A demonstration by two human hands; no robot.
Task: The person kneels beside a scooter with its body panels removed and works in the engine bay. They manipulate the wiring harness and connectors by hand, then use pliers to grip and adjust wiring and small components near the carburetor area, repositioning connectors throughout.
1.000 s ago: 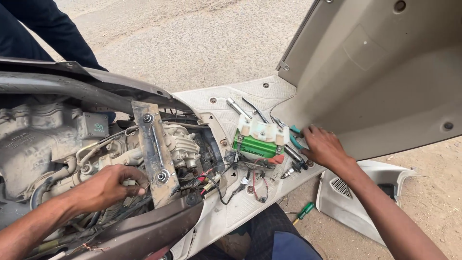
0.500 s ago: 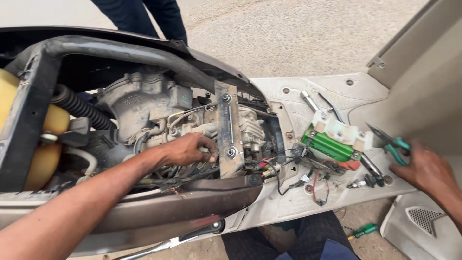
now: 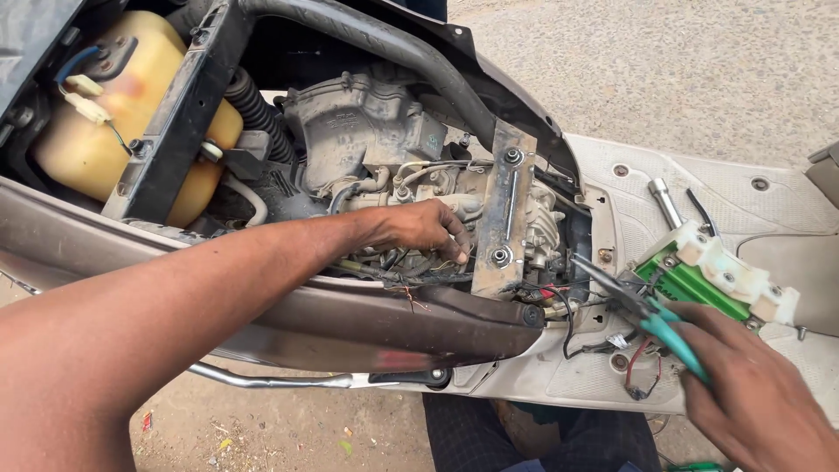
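The left hand [image 3: 424,229] reaches across the opened scooter body into the engine bay, fingers curled narrow and pressed down among the black wiring [image 3: 411,269] just left of the upright metal bracket [image 3: 505,210]; whether the fingers pinch a wire cannot be told. The bracket carries two bolts, one at its upper end and one at its lower end, and stands between the engine casing [image 3: 363,118] and the footboard [image 3: 752,197]. The right hand [image 3: 756,398] sits at the lower right corner of the footboard, fingers closed around the teal handles of a pair of pliers [image 3: 642,310]. The plier nose points up and left toward the wire bundle at the inner edge of the footboard, near the lower end of the bracket. Just beside the pliers, on the footboard, lies a green and white electrical unit [image 3: 708,275], with a metal socket wrench [image 3: 666,201] above it. A yellowish tank [image 3: 105,114] occupies the upper left of the bay, behind a black frame bar [image 3: 179,109].
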